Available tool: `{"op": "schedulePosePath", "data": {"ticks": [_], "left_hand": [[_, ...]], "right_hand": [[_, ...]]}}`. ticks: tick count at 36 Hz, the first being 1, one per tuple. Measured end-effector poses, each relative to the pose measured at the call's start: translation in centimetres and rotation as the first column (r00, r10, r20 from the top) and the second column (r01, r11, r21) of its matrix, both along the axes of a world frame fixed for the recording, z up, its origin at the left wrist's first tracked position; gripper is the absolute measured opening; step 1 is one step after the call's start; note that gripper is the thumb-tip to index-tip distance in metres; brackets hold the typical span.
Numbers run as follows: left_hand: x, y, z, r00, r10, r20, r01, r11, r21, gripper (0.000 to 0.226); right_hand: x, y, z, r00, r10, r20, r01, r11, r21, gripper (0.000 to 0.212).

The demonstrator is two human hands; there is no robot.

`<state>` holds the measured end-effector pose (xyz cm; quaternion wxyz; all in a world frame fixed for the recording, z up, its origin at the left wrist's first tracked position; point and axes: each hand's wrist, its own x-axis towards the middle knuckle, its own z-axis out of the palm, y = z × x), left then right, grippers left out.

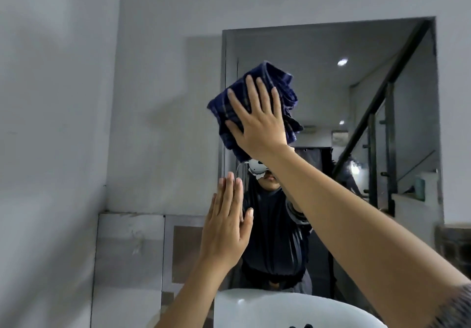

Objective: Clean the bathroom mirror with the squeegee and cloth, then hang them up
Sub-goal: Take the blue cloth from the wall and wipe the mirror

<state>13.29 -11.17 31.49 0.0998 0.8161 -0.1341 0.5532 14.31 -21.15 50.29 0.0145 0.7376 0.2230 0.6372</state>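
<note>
Bare mirror right of cloth.

A: How many hands show?
B: Two. One right hand, flat with fingers spread, and one left hand, flat with fingers together, lower and to the right hand's left.

A: And cloths?
B: One dark blue cloth, under the right hand's palm.

A: Mirrors?
B: One mirror, behind both hands.

A: Basins?
B: One white basin, below the left hand.

A: Any lights?
B: Two round ceiling lights reflected in the glass, one up to the right of the right hand, one level with it.
</note>
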Motion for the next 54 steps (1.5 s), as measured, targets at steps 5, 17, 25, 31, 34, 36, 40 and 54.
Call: {"op": "schedulePosePath", "data": {"ticks": [5, 17, 25, 31, 34, 36, 40, 54], "left_hand": [[-0.2, -0.2, 0.0, 1.0, -0.005, -0.01, 0.005, 1.0, -0.01, 0.065], [-0.4, -0.7, -0.1, 1.0, -0.029, -0.003, 0.029, 0.998, -0.059, 0.063], [-1.2, -1.1, -2.4, 0.997, -0.059, -0.05, 0.054, 0.994, -0.093, 0.068], [-2.0, -0.8, -6.6, 0.987, -0.082, -0.138, 0.059, 0.986, -0.158, 0.079], [-2.1, -0.7, -7.7, 0.988, -0.08, -0.134, 0.058, 0.985, -0.163, 0.079], [-2.2, -0.5, -8.2, 0.989, -0.078, -0.128, 0.055, 0.983, -0.177, 0.079], [-2.4, -0.3, -9.0, 0.989, -0.091, -0.118, 0.068, 0.981, -0.183, 0.081], [-2.5, -0.5, -9.2, 0.99, -0.053, -0.127, 0.031, 0.986, -0.166, 0.088]], "right_hand": [[0.2, -4.4, -0.7, 0.997, -0.058, 0.054, 0.074, 0.924, -0.375, 0.057], [0.1, -21.0, -6.2, 0.98, -0.143, -0.138, 0.176, 0.947, 0.268, 0.061], [0.0, -16.4, -12.0, 0.983, 0.079, -0.163, 0.079, 0.624, 0.777, 0.063], [-0.7, -9.2, -14.0, 0.975, 0.154, -0.161, 0.043, 0.576, 0.816, 0.065], [-0.9, -5.9, -13.1, 0.973, 0.165, -0.162, 0.033, 0.591, 0.806, 0.065], [-0.9, -3.7, -12.4, 0.97, 0.168, -0.174, 0.021, 0.658, 0.753, 0.065], [-1.0, -1.1, -11.8, 0.978, 0.088, -0.191, -0.005, 0.918, 0.396, 0.063], [-1.1, -17.1, -12.1, 0.974, -0.222, -0.05, 0.183, 0.894, -0.409, 0.061]]}}
